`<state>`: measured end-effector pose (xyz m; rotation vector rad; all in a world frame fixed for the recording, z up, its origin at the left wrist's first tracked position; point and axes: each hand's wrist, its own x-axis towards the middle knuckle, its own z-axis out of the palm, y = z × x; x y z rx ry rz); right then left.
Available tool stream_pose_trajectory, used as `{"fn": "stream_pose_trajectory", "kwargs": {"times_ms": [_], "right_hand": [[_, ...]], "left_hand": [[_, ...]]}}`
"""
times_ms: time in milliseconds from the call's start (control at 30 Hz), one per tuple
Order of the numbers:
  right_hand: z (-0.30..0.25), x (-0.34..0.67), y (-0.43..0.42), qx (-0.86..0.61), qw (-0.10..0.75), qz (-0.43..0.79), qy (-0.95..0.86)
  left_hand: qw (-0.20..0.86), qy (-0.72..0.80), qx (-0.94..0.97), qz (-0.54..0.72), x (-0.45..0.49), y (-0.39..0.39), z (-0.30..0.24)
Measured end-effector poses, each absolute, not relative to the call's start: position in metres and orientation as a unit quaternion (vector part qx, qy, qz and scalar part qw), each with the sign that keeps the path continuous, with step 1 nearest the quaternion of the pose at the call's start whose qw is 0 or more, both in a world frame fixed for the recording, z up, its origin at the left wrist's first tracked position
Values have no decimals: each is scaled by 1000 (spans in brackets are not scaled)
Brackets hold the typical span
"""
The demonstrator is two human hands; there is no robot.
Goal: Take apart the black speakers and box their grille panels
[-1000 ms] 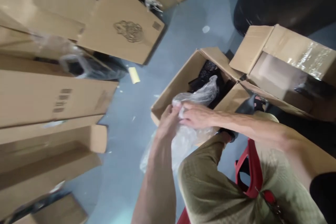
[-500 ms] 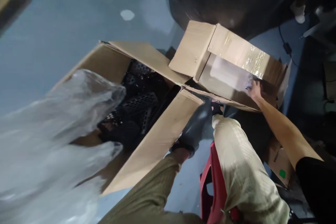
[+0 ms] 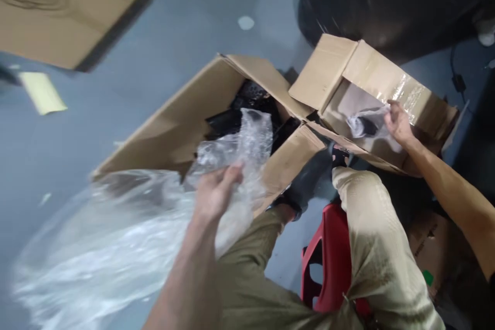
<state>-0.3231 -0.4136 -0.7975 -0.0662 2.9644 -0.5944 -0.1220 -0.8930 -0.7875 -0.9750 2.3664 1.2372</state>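
Just past the bubble wrap (image 3: pixel 116 247), a cardboard box (image 3: pixel 162 136) touches another (image 3: pixel 371 77).

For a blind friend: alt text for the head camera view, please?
A person's left hand grips clear bubble wrap over an open cardboard box of black parts, while the right hand touches a plastic-wrapped piece in a second carton.

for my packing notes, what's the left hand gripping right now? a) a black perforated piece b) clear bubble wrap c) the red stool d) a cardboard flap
B: the left hand is closed on clear bubble wrap, which spreads over the front of the open cardboard carton.
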Motion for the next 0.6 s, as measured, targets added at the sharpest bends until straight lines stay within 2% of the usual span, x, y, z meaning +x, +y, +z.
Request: {"fn": "stream_pose_trajectory", "kwargs": {"times_ms": [133,233,400,600], "right_hand": [[-743,-320,-500,-58,-28,-469,881],[-706,-318,-582,-43,-38,-587,807],[-635,-322,-691,-73,-61,-654,750],[-509,-293,-784,-238,8,-651,721]], "left_hand": [[161,831,-326,420,-126,-882,-783],[150,824,-295,460,-124,-876,-786],[130,804,-259,519,-122,-880,-791],[110,787,-246,555,-126,-884,-790]]}}
